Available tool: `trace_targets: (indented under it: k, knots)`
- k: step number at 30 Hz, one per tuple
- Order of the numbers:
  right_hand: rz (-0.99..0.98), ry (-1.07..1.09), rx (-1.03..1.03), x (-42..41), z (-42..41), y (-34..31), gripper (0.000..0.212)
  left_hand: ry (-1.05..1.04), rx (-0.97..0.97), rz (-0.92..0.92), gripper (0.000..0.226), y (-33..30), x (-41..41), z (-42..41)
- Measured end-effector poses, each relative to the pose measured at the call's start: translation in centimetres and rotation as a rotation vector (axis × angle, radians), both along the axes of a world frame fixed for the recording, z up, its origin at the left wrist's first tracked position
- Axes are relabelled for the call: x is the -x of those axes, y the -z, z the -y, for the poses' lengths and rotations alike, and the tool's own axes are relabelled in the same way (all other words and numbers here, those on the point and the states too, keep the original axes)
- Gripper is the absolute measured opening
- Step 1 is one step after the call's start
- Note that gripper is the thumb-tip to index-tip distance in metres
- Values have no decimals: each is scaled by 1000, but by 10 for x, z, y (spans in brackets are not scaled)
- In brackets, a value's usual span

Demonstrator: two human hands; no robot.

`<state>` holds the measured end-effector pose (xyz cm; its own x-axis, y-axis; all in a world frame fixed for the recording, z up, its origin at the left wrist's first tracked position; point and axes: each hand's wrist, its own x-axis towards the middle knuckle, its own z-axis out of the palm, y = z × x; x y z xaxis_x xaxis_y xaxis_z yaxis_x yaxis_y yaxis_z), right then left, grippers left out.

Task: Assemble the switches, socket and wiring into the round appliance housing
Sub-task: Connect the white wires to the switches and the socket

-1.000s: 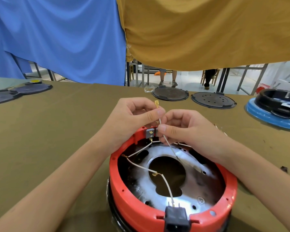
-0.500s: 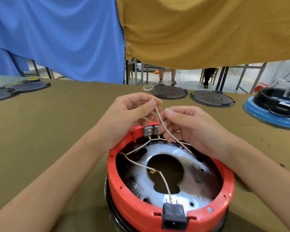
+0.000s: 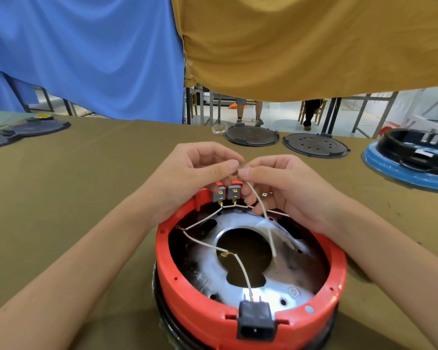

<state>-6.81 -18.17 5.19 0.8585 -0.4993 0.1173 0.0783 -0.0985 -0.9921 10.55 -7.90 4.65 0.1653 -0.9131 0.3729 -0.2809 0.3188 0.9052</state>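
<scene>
Both hands, left [image 3: 187, 178] and right [image 3: 286, 188], and forearms are bare, without sleeves or gloves.

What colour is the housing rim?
Red, the housing rim; clearest in the head view.

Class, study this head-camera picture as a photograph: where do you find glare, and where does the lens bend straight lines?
Head view: glare whitens the metal plate behind the black socket inside the red housing; wide-angle distortion bows the table edge and stretches the forearms at the corners; the hands, left hand and right hand, look sharp.
</scene>
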Motion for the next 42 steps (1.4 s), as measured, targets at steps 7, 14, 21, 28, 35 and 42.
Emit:
trace_targets:
  k: [7, 14, 21, 28, 35, 42]
  knots:
    - [-32, 85, 53, 0, -3, -5, 8, -92, 5, 79, 18, -2, 0, -1]
    - [-247, 218, 109, 13, 9, -29, 8, -208, -282, 614, 26, 2, -17, 2]
    - [-436, 289, 340, 13, -3, -27, 9, -301, -360, 744, 21, -6, -28, -3]
    - [-546, 242, 373, 2, -15, -16, 15, -216, -404, 798, 29, -4, -25, -3]
    - [-666, 231, 369, -5, -21, -7, 20, -190, -379, 773, 22, -3, -23, 0]
    - [-719, 247, 436, -7, -20, -3, 28, -202, -345, 813, 20, 1, -19, 2]
